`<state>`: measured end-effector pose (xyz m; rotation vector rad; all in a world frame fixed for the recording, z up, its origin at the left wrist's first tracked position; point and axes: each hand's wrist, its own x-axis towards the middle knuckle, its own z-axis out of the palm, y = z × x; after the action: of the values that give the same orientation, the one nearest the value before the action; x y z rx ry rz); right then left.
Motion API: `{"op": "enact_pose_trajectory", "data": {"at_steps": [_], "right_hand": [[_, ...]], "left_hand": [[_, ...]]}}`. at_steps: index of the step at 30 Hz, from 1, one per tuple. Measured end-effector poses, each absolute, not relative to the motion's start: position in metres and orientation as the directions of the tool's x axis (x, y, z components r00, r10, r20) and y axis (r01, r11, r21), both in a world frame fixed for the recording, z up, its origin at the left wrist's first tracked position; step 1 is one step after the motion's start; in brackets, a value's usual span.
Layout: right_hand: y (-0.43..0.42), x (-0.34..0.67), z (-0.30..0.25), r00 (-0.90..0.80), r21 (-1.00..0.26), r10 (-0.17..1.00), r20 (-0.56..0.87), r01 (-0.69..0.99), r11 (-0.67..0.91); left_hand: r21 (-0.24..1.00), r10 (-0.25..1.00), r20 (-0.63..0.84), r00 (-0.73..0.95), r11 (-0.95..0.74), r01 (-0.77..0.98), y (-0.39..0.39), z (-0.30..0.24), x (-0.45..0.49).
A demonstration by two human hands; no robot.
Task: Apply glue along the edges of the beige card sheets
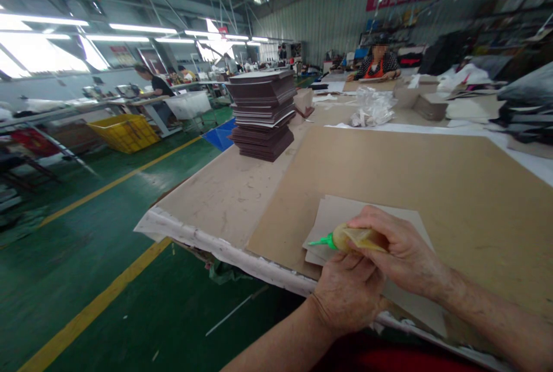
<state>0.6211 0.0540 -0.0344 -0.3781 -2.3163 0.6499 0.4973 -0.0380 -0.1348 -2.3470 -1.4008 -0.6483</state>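
My right hand [400,251] is wrapped round a squeeze bottle [341,238] of yellowish liquid. Its green nozzle [322,241] points left and hovers over a small pile of thin grey boards [345,206]. Palm down on those boards rests my left hand [352,291], just below the bottle. Its fingers reach forward, and the bottle and my right hand partly cover them. The boards overlap slightly unevenly and lie near the table's front edge, on a large brown sheet [389,164].
A tall stack of dark brown boards [263,113] stands on the table's left part. Crumpled clear plastic [372,106] lies behind the brown sheet. Across the table sits a person in an orange apron [374,69]. A yellow bin [125,132] is on the green floor at left.
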Motion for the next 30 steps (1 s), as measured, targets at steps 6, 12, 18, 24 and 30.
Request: {"op": "enact_pose_trajectory", "data": {"at_steps": [6,12,18,24,30], "right_hand": [[0.054,0.62,-0.032,-0.749,-0.519,0.368,0.551,0.038,0.854],[0.057,0.622,-0.033,-0.771,-0.486,0.315,0.553,0.009,0.874],[0.058,0.618,-0.027,-0.759,-0.435,0.279,0.588,-0.006,0.9],[0.058,0.616,-0.025,-0.749,-0.385,0.247,0.615,-0.011,0.923],[0.073,0.621,-0.031,-0.714,-0.339,0.268,0.646,0.045,0.94]], "left_hand": [[-0.013,0.735,0.549,0.398,-0.469,0.883,-0.037,-0.138,0.497],[0.008,0.734,0.566,0.376,-0.461,0.887,-0.037,-0.138,0.498],[0.025,0.692,0.637,0.341,-0.46,0.887,-0.037,-0.139,0.5],[0.014,0.697,0.639,0.326,-0.435,0.9,-0.038,-0.139,0.501],[0.004,0.695,0.631,0.346,-0.448,0.894,-0.039,-0.13,0.499]]}}
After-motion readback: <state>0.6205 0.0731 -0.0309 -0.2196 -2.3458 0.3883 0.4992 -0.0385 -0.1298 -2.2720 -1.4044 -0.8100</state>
